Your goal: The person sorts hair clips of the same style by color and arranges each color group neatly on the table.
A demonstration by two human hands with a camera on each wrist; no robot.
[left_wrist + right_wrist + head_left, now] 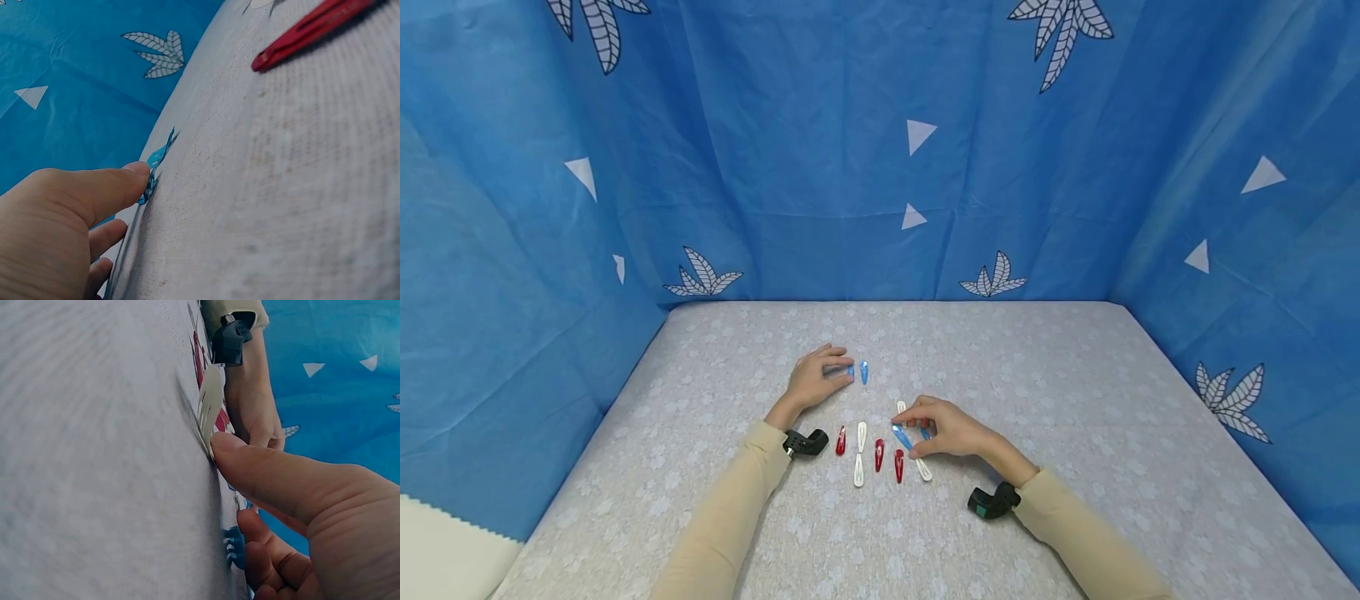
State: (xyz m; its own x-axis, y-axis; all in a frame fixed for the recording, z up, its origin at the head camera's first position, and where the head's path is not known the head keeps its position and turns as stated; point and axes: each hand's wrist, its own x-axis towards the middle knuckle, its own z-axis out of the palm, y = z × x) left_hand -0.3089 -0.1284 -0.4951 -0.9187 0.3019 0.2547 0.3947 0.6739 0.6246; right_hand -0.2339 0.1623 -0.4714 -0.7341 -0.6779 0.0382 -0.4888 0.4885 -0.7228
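Note:
In the head view my left hand (820, 377) is at the far side of the group, pinching a blue hair clip (851, 372) between thumb and fingers. Beside it lies another blue snap clip (864, 372). To the right, my right hand (953, 430) pinches a blue hair clip (902, 437) at its fingertips. Under that palm shows another small blue clip (926, 433); a toothed blue piece (235, 548) appears by the curled fingers in the right wrist view. White clips (923, 470) lie partly beneath this hand.
Between the forearms lie red snap clips, one at the left (841, 441), others in the middle (879, 455) and right (898, 467). Two white clips (862, 437) form a line end to end. A patterned cloth (1037, 358) covers the table; blue curtains (850, 150) surround it.

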